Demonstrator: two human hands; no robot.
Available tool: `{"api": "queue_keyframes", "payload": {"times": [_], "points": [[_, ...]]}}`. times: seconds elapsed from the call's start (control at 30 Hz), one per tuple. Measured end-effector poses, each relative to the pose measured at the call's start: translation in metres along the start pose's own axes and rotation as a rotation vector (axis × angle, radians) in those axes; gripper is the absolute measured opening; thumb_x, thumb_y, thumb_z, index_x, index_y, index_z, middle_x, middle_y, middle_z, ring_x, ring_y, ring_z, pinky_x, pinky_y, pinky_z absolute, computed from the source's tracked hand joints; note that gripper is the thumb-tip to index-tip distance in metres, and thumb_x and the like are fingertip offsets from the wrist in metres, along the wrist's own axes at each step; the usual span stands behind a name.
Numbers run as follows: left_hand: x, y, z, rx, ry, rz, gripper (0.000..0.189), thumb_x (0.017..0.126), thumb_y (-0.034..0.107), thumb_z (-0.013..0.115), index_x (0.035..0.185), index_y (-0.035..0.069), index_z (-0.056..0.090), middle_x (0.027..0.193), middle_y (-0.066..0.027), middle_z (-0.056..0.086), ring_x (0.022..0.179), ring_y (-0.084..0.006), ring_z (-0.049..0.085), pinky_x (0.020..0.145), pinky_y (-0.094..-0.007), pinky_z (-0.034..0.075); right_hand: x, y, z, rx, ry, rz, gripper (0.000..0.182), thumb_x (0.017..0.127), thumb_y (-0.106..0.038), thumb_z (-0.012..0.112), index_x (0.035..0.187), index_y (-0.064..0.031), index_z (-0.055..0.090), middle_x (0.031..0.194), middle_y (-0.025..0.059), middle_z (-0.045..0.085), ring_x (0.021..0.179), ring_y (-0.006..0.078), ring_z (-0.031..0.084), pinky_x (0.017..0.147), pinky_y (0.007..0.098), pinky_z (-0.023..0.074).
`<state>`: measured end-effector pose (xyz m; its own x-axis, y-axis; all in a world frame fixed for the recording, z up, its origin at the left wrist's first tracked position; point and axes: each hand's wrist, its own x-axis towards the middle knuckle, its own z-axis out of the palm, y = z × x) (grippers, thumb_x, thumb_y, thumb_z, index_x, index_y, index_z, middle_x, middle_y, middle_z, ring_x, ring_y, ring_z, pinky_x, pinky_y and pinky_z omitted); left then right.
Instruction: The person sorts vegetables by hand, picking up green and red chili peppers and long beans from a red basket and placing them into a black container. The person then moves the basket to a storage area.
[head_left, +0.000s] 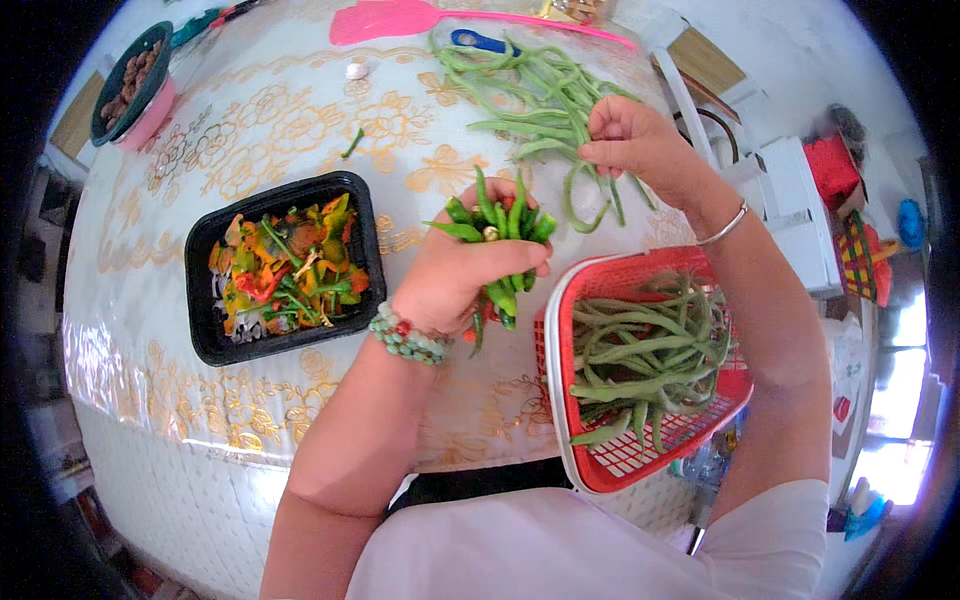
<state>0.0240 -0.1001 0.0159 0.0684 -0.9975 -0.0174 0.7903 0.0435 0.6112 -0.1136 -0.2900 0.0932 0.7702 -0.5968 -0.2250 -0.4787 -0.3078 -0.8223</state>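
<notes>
My left hand (480, 259) is closed round a bunch of green chili peppers (499, 289), with a few red ones among them. Over the pile of long green beans (536, 90) at the back right is my right hand (622, 139), fingers curled; whether it pinches a bean cannot be told. A red plastic basket (667, 465) of more long beans (645, 337) stands near the table's front edge. Left of my left hand lies a black plastic tray (199, 330) holding pepper scraps and stems (300, 270) in green, orange and red.
A pink fly swatter (386, 21) and a blue-handled tool (480, 40) lie along the back. At the far left a dark green bowl (159, 37) holds brown nuts. A small white ball-like thing (357, 70) and a green stem (352, 142) rest on the flowered tablecloth (262, 135).
</notes>
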Motion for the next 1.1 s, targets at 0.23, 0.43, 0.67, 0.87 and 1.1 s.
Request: {"api": "queue_keyframes", "payload": {"times": [0.23,0.43,0.67,0.87,1.1], "points": [[-0.001,0.001,0.002,0.039,0.008,0.052,0.035,0.07,-0.003,0.066,0.099,0.004,0.05,0.084,-0.0111,0.06,0.072,-0.0213,0.061,0.065,-0.0309,0.049,-0.047,0.0,-0.004,0.071,0.128,-0.013,0.029,0.077,-0.013,0.067,0.101,-0.0021,0.056,0.082,0.0016,0.06,0.065,0.0096,0.057,0.058,0.0222,0.0444],[-0.003,-0.005,0.004,0.072,0.129,0.112,0.034,0.072,0.003,0.064,0.104,0.003,0.051,0.086,-0.0108,0.06,0.076,-0.0215,0.06,0.069,-0.0309,0.049,-0.059,0.005,-0.024,-0.114,0.498,-0.137,0.033,0.08,-0.013,0.061,0.109,0.0029,0.055,0.094,0.0091,0.061,0.078,0.0168,0.059,0.071,0.0281,0.0482],[0.003,-0.003,-0.009,0.129,0.002,0.085,0.035,0.076,0.01,0.063,0.107,0.007,0.049,0.088,-0.01,0.058,0.078,-0.021,0.058,0.066,-0.0299,0.046,-0.161,-0.002,-0.023,-0.069,0.455,-0.18,0.028,0.081,-0.012,0.061,0.105,0.0011,0.059,0.094,0.0056,0.063,0.085,0.0143,0.06,0.077,0.0278,0.0469],[0.003,-0.004,-0.008,0.166,0.037,0.085,0.037,0.076,0.013,0.064,0.109,0.008,0.048,0.089,-0.0092,0.058,0.078,-0.0199,0.059,0.064,-0.0287,0.044,-0.241,0.023,0.007,-0.479,0.336,-0.218,0.031,0.075,-0.006,0.062,0.104,0.0002,0.058,0.102,0.0135,0.061,0.098,0.0264,0.058,0.087,0.0355,0.0447],[0.002,-0.003,-0.014,0.195,0.032,0.085,0.037,0.077,0.013,0.065,0.11,0.009,0.048,0.089,-0.0081,0.059,0.078,-0.0183,0.059,0.063,-0.0282,0.043,-0.268,0.016,0.058,-0.5,0.406,-0.163,0.036,0.069,-0.001,0.064,0.105,-0.0013,0.059,0.107,0.0137,0.059,0.099,0.0304,0.056,0.087,0.0381,0.0447]]}}
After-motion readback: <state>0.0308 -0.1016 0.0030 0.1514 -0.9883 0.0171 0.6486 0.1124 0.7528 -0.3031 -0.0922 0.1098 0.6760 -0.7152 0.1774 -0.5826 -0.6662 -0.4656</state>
